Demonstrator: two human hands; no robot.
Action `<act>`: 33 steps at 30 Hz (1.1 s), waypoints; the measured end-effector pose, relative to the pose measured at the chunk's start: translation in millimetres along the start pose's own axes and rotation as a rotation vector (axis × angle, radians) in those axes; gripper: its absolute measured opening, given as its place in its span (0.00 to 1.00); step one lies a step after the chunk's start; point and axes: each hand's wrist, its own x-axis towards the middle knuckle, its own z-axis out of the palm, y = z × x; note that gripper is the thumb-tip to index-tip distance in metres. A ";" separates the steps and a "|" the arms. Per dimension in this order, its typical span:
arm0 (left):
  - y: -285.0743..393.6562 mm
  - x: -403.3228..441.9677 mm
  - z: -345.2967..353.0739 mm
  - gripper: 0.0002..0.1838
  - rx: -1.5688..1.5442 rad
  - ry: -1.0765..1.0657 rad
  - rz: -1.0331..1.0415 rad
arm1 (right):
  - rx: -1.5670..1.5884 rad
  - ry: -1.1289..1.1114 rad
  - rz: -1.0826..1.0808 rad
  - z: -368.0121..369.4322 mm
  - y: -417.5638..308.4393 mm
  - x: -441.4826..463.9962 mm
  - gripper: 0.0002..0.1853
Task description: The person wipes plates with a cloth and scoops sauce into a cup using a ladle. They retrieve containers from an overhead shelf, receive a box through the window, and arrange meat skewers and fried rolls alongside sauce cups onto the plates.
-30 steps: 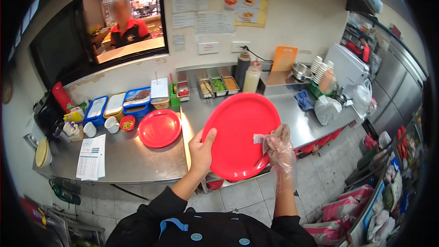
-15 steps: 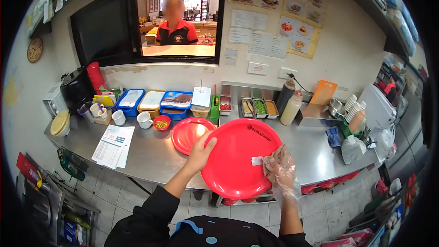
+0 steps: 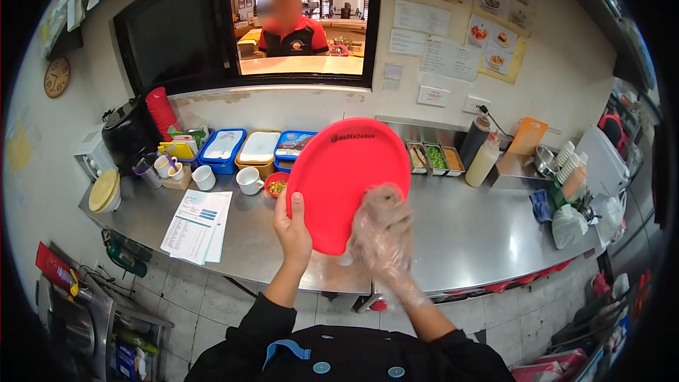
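Observation:
Held up over the counter is a red plate (image 3: 332, 180) with dark "BARKADAHAN" lettering near its top rim. My left hand (image 3: 292, 230) grips its lower left edge, thumb on the face and fingers behind. My right hand (image 3: 382, 244), in a clear plastic glove, presses a crumpled brownish cloth (image 3: 390, 205) against the lower right of the plate's face. Motion blurs this hand and the cloth. Left of the plate, a small red bowl of chopped food (image 3: 276, 185) is partly covered by it.
The steel counter (image 3: 453, 240) carries white cups (image 3: 249, 180), papers (image 3: 198, 223), lidded tubs (image 3: 223, 148), metal food pans (image 3: 436, 158) and squeeze bottles (image 3: 484, 159). A plastic bag (image 3: 568, 226) stands at right. Beyond the serving window is a person in a red and black shirt (image 3: 296, 39).
The plate has been raised and tilted more upright, now hiding the red plate on the counter. My right hand with the cloth has moved left across its face, covering the white label's spot.

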 end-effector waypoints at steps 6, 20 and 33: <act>-33.3 -4.0 -24.7 0.22 0.242 -0.015 0.040 | 0.937 0.292 -0.134 16.4 -46.6 48.1 0.26; -46.8 11.0 -110.7 0.13 -0.012 -0.155 -0.499 | 2.185 -0.251 0.306 142.8 53.8 41.3 0.23; -167.5 -76.3 -243.7 0.10 0.682 0.130 -0.560 | 2.303 -0.795 0.873 122.1 -58.0 -79.6 0.19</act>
